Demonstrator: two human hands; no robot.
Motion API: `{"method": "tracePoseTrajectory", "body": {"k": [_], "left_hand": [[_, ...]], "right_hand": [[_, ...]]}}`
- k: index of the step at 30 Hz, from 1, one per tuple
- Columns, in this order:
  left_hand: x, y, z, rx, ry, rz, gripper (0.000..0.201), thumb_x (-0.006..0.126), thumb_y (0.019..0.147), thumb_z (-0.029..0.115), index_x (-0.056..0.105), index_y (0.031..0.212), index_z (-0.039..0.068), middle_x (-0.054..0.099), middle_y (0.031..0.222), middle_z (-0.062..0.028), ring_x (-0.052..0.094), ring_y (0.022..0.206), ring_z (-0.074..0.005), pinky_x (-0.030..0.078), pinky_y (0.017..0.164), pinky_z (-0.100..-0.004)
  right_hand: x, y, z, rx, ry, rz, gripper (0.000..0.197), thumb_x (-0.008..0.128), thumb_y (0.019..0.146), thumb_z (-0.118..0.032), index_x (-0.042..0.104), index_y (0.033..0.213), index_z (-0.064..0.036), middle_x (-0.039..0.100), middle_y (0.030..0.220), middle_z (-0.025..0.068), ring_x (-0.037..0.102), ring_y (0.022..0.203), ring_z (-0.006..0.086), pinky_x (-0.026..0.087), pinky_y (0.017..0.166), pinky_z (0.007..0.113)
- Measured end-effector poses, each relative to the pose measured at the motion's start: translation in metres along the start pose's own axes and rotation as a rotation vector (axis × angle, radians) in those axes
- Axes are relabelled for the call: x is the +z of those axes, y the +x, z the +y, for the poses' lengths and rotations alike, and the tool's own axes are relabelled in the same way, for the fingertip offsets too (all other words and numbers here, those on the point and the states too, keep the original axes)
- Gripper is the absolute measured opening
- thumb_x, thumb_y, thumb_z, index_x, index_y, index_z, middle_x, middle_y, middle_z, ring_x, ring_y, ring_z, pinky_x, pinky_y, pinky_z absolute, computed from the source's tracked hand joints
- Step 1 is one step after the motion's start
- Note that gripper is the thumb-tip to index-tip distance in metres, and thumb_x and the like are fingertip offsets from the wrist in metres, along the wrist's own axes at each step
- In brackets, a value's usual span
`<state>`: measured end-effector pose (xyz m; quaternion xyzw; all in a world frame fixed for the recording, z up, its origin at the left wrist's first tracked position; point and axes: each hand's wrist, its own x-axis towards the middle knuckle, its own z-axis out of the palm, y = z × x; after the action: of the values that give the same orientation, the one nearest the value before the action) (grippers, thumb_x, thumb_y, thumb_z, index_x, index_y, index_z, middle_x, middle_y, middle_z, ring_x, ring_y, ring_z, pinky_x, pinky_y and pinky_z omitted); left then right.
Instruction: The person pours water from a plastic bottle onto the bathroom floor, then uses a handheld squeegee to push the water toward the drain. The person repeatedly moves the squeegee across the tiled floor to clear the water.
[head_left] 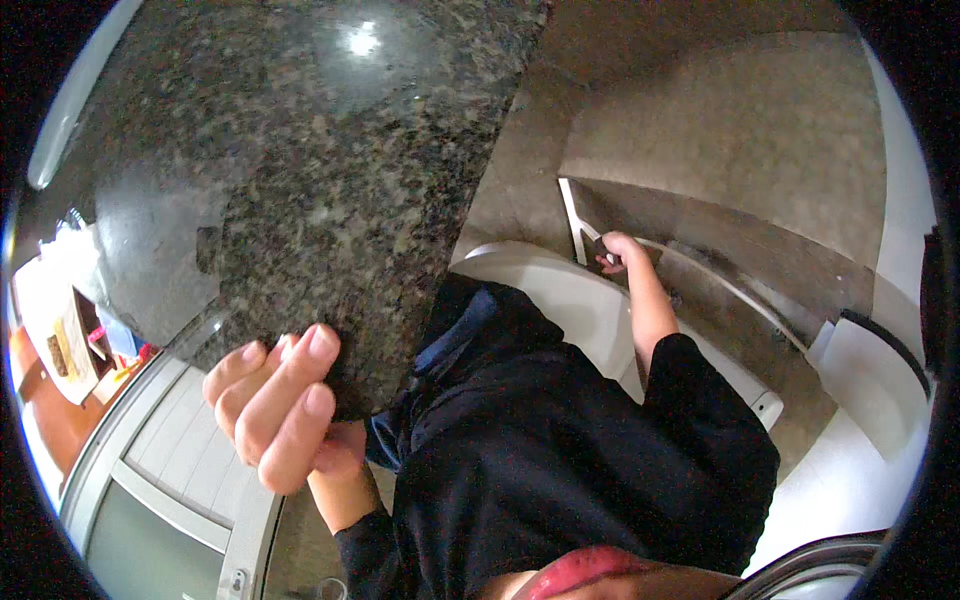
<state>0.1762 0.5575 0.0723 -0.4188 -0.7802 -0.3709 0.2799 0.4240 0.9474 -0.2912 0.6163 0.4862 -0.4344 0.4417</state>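
My left hand [277, 408] is at the near corner of a dark speckled stone countertop [350, 180]. Its fingers are slightly bent and a little apart, with nothing seen in them; its thumb is not clearly visible. Farther off, my right arm reaches out over a white toilet [575, 300]. The fingers of my right hand [622, 250] curl around something small, dark and partly white, too hidden to name. Right beside that hand, a white bar [572, 215] stands out against the brown tiles. A long, thin white strip or rod [725, 283] runs rightward from near the hand.
Brown tiled walls [720, 110] enclose the far right side. A white rounded fixture [875, 390] with a dark rim stands at the right. At lower left is a white panelled door [190, 430]; beyond it lie blurred, colourful items [110, 345].
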Motion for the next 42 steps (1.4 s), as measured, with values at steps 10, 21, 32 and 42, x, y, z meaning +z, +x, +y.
{"method": "tracePoseTrajectory", "body": {"k": [10, 21, 32, 42], "left_hand": [[0.02, -0.008, -0.006, 0.108, 0.014, 0.176, 0.029, 0.025, 0.094, 0.034, 0.046, 0.094, 0.014, 0.063, 0.077, -0.0059, 0.054, 0.071, -0.0195, 0.043, 0.078, -0.0366], [0.022, -0.003, -0.002, 0.073, -0.023, 0.172, 0.023, 0.031, 0.087, 0.03, 0.048, 0.094, 0.016, 0.061, 0.077, -0.0035, 0.054, 0.074, -0.0182, 0.042, 0.081, -0.0368], [0.003, -0.014, -0.017, 0.218, -0.08, 0.231, 0.029, 0.026, 0.087, 0.028, 0.046, 0.095, 0.008, 0.062, 0.077, -0.0164, 0.057, 0.071, -0.0274, 0.048, 0.075, -0.0444], [0.001, -0.013, -0.005, 0.012, 0.057, 0.091, 0.021, 0.03, 0.09, 0.03, 0.044, 0.1, 0.017, 0.055, 0.081, -0.0052, 0.052, 0.08, -0.0209, 0.04, 0.087, -0.0414]], "right_hand": [[0.134, 0.08, -0.072, -0.302, 0.344, 0.006, 0.022, 0.053, 0.079, -0.019, 0.054, 0.097, -0.0063, 0.058, 0.087, 0.0133, 0.058, 0.062, 0.0239, 0.05, 0.048, 0.035], [0.315, 0.104, -0.329, -0.296, 0.825, -0.361, 0.04, 0.036, 0.092, -0.035, 0.051, 0.09, 0.0023, 0.06, 0.068, 0.0167, 0.056, 0.044, 0.0256, 0.049, 0.038, 0.037], [0.157, -0.074, -0.18, -0.713, 0.041, 0.059, 0.039, 0.047, 0.086, -0.023, 0.04, 0.122, -0.0089, 0.057, 0.069, 0.0134, 0.058, 0.051, 0.0236, 0.045, 0.041, 0.039], [0.127, 0.029, -0.144, -1.277, -0.959, 0.392, 0.065, 0.049, 0.084, -0.006, 0.032, 0.137, -0.0387, 0.059, 0.086, 0.015, 0.061, 0.074, 0.0342, 0.051, 0.069, 0.045]]}}
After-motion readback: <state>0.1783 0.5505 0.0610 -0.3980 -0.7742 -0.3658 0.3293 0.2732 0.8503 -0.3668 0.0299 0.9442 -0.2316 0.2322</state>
